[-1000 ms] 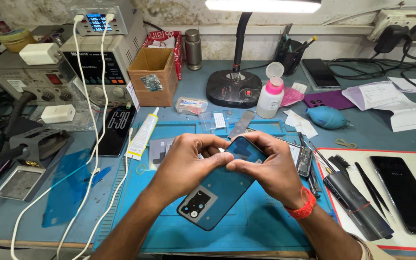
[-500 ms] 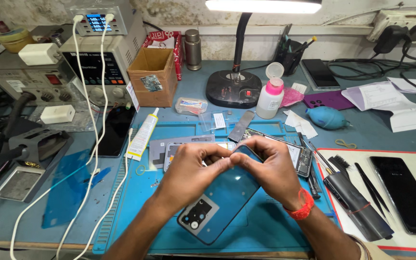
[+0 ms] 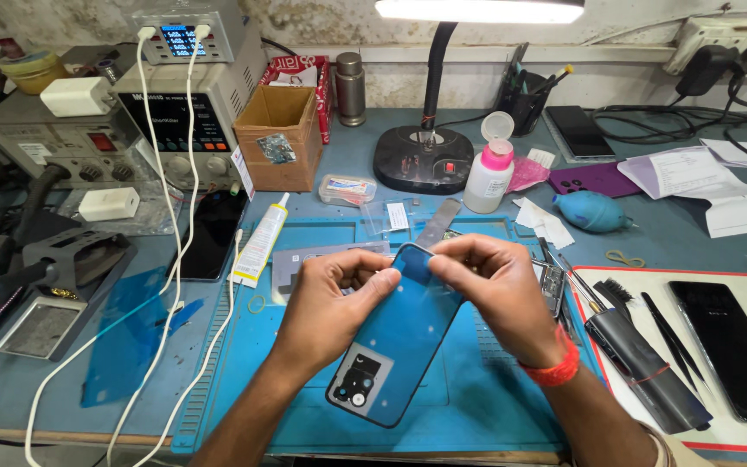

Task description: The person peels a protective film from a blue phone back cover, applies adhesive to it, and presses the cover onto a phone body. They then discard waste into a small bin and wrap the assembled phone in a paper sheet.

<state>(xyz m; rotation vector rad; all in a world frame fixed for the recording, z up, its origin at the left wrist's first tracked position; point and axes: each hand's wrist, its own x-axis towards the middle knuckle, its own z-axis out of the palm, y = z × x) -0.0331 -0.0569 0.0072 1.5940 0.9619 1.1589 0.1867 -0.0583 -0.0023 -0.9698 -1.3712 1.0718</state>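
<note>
I hold a blue phone back cover (image 3: 399,346) tilted over the blue work mat (image 3: 477,406), its camera cut-out towards me at the lower left. My left hand (image 3: 330,303) grips the cover's top left edge, thumb pressed on its upper corner. My right hand (image 3: 494,290) pinches the same top edge from the right, fingertips almost touching the left thumb. A red band sits on my right wrist.
A glue tube (image 3: 261,242) and a dark phone (image 3: 209,233) lie left of the mat. Behind stand a cardboard box (image 3: 278,138), lamp base (image 3: 417,160), pink-capped bottle (image 3: 488,173) and power supply (image 3: 175,95). Brushes, tweezers (image 3: 672,342) and a black phone (image 3: 732,346) lie at the right.
The cover dipped lower half a second ago, and now its top edge is raised again between my fingertips. Both hands stay on that top edge.
</note>
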